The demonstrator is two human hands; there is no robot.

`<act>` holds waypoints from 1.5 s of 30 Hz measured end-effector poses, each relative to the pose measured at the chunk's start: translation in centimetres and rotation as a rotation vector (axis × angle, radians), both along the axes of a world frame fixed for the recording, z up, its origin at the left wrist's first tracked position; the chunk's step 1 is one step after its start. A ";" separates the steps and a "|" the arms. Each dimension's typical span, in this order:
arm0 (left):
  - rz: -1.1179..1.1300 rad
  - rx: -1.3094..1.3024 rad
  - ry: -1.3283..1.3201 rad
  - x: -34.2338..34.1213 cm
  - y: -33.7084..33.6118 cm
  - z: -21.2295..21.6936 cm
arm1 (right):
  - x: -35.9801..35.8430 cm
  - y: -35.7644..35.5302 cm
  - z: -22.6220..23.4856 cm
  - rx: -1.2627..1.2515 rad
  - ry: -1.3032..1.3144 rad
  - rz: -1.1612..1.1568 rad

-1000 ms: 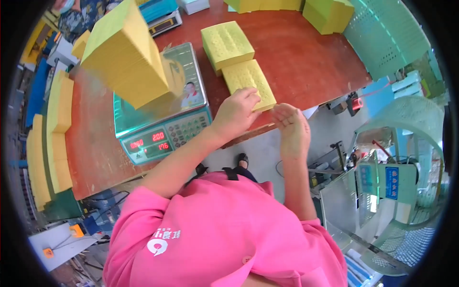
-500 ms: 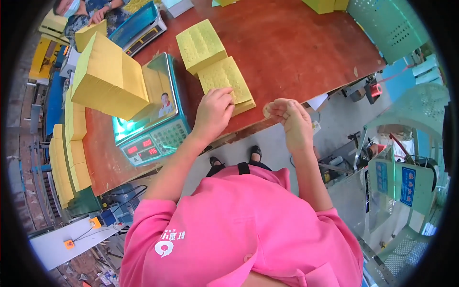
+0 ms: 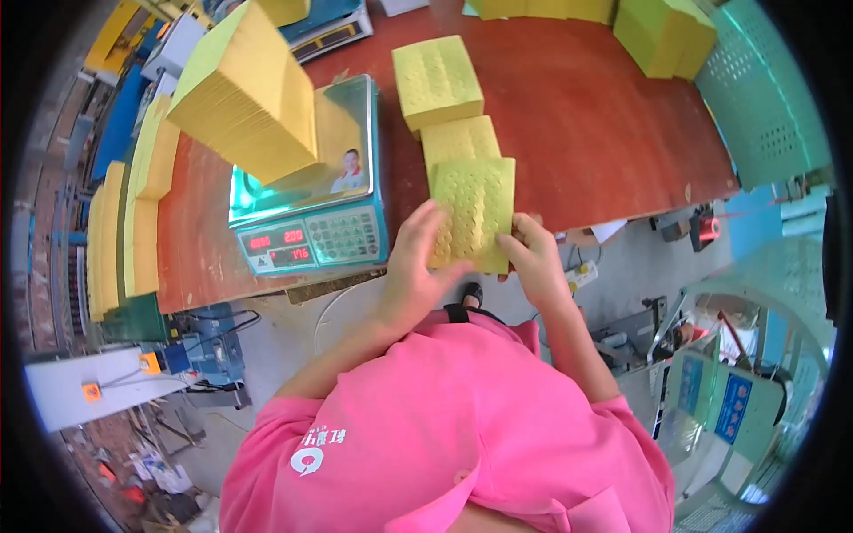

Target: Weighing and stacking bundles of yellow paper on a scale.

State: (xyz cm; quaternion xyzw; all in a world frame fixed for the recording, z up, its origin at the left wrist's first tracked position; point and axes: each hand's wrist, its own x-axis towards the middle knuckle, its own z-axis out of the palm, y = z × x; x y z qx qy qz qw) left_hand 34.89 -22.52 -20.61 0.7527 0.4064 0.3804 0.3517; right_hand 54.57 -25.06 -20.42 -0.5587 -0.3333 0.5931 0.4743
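Observation:
A thin stack of yellow perforated paper sheets (image 3: pixel 475 209) is held up at the table's front edge, rows of small punched marks on its face. My right hand (image 3: pixel 535 262) grips its lower right edge, thumb on top. Along the left edge lie the outstretched fingers of my left hand (image 3: pixel 416 266), with its thumb spread apart near the bottom edge. Behind the held sheets, a lower yellow stack (image 3: pixel 458 138) rests on the table, partly hidden. Beyond it sits a thicker block of punched yellow paper (image 3: pixel 437 80).
A digital scale (image 3: pixel 306 235) with lit red digits stands to the left, bearing a tall yellow paper block (image 3: pixel 249 98). More yellow blocks (image 3: pixel 662 35) sit at the far right of the red table (image 3: pixel 586 133), beside a green perforated metal panel (image 3: pixel 764 98).
My right hand has come in from the right and taken hold of the thin stack, now lifted toward me. My left hand has shifted to its left edge. The view has turned.

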 end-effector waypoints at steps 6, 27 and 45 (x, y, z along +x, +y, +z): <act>0.129 -0.900 -0.613 -6.1 1.6 3.5 | -3.9 -1.2 5.4 0.204 -0.130 0.045; 0.178 -0.256 -0.172 -27.3 27.6 22.1 | -22.6 27.6 20.0 0.597 -0.240 0.082; 0.190 -0.112 0.048 -26.4 29.5 19.5 | -22.9 27.4 18.3 0.689 -0.603 -0.125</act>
